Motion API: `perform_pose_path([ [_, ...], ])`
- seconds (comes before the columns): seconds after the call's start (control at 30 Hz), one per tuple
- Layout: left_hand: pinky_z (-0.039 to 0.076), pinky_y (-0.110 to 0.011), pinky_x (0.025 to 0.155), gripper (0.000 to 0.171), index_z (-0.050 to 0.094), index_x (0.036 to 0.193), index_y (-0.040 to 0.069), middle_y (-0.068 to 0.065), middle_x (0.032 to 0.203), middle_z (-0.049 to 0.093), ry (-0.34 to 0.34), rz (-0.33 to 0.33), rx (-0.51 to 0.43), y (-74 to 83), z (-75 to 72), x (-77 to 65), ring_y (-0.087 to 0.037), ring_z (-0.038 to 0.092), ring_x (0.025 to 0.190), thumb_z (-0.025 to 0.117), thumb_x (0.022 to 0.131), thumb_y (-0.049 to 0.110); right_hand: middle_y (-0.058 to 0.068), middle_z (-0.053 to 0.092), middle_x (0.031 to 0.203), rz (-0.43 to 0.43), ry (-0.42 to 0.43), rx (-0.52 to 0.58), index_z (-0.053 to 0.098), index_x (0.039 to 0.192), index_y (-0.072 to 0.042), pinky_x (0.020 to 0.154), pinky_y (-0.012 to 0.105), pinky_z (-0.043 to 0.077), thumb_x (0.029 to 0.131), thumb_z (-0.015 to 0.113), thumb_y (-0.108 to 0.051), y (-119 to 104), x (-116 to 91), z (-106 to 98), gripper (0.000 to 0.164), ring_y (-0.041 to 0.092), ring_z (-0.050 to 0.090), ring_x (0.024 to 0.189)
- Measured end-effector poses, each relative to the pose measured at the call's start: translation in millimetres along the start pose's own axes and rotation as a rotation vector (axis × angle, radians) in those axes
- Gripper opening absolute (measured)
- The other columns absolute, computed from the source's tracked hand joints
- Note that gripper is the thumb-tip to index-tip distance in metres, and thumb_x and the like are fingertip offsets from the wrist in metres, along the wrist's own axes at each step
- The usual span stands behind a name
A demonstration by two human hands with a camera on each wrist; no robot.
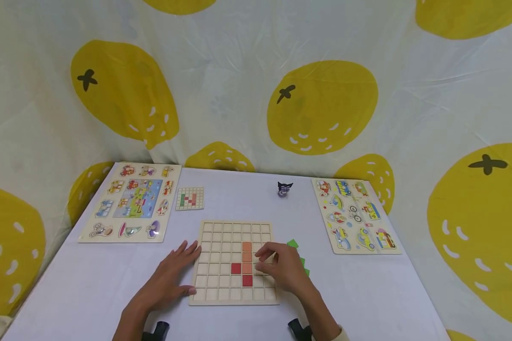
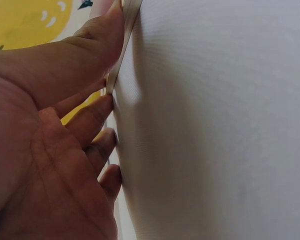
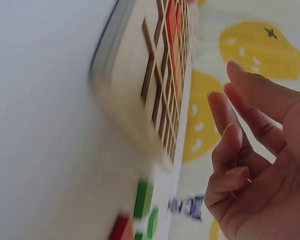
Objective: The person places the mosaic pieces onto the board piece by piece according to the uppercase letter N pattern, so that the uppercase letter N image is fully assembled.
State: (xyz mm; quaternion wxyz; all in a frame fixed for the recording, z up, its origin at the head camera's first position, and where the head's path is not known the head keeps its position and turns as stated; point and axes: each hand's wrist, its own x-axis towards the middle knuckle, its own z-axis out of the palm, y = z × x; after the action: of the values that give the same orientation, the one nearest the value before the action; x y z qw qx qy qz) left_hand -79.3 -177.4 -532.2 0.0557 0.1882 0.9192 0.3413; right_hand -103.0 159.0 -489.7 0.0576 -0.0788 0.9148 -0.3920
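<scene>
A wooden grid board (image 1: 212, 268) lies before me, with orange tiles (image 1: 247, 257) stacked in one column. One red tile (image 1: 236, 268) sits left of the lowest orange one, and a second red tile (image 1: 247, 280) sits below it. My left hand (image 1: 170, 274) is spread at the board's left edge; its fingertips and thumb touch the rim. Over the board's right part hovers my right hand (image 1: 286, 267), fingers bent loosely. In the right wrist view, thumb and fingers of this hand (image 3: 260, 145) are apart with nothing between them. Green tiles (image 1: 292, 243) lie right of the board, partly hidden by that hand.
A small pattern card (image 1: 189, 199) lies behind the board. Picture puzzles stand at left (image 1: 170, 220) and right (image 1: 330, 237) of the white table. A small dark figurine (image 1: 284, 189) is at the back, before a fruit-print curtain (image 1: 239, 104). A loose red piece (image 3: 122, 227) shows beside the green ones.
</scene>
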Motion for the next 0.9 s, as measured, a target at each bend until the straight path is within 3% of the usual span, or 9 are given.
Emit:
perform_pose_path([
  [0.27,0.020,-0.064,0.128,0.103,0.045,0.162,0.013,-0.008,0.173,0.038,0.007,0.005,0.009,0.2,0.3,0.1,-0.043,0.025,0.163,0.094,0.074,0.030,-0.006,0.075,0.092,0.110,0.082,0.021,0.078,0.098,-0.022,0.057,0.021,0.045,0.079,0.092,-0.009,26.7,-22.2,-28.7,0.027,0.013,0.055,0.068],
  [0.47,0.020,-0.063,0.128,0.103,0.045,0.162,0.012,-0.008,0.173,0.037,0.008,0.006,0.011,1.6,0.4,0.6,-0.043,0.025,0.163,0.094,0.074,0.029,-0.004,0.076,0.093,0.186,0.099,0.014,0.079,0.096,-0.021,0.055,0.022,0.044,0.075,0.094,-0.006,48.3,-35.7,-44.1,0.030,0.013,0.054,0.065],
  [0.9,0.022,-0.065,0.128,0.102,0.045,0.162,0.011,-0.010,0.172,0.039,0.010,0.019,0.016,0.3,1.3,-0.7,-0.044,0.026,0.162,0.094,0.074,0.029,-0.013,0.072,0.088,0.153,0.053,-0.139,0.077,0.092,-0.025,0.063,0.020,0.045,0.073,0.090,0.006,65.2,-46.4,-43.5,0.038,0.008,0.052,0.070],
])
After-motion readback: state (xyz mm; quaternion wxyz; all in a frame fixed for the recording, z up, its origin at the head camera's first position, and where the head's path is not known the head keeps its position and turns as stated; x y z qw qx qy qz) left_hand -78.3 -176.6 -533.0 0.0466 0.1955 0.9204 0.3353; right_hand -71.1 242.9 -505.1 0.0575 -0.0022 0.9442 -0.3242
